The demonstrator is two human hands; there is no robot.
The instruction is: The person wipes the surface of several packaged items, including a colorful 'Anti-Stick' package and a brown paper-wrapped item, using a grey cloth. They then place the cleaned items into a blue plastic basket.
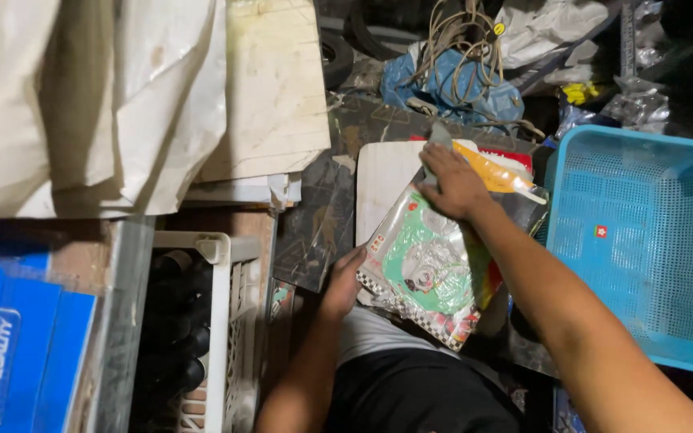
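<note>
- At the centre of the head view lies a clear plastic packet (pixel 427 273) with green ring-shaped gaskets showing through it and a checkered strip along its lower edge; it rests tilted over the person's lap.
- Left hand (pixel 345 281): just left of centre, it grips the packet's left edge, fingers curled round the rim; how far they reach underneath cannot be seen.
- Right hand (pixel 452 183): above centre, it lies palm down with fingers spread and nearly flat on the packet's upper end, pressing rather than clasping; the forearm runs off to the lower right corner.
- Just beyond that hand, a yellow-orange plastic wrapper (pixel 497 172) and a red-edged package (pixel 515 154) peek out from the same pile.
- Under the pile, a pale cutting board (pixel 382 184) sits on a dark surface.
- Right side of the frame: a light blue mesh basket (pixel 643 232), just beside the packet pile.
- Upper centre: a tangle of tan cord (pixel 459 40) on a crumpled blue bag (pixel 451 84).
- Upper left: white plastic sheeting (pixel 90 96) draped over things, with a stained pale board (pixel 274 88) beside it.
- Lower left: a white slatted crate (pixel 230 321) holding dark bottles, and blue cartons (pixel 18 353) at the far left edge.
</note>
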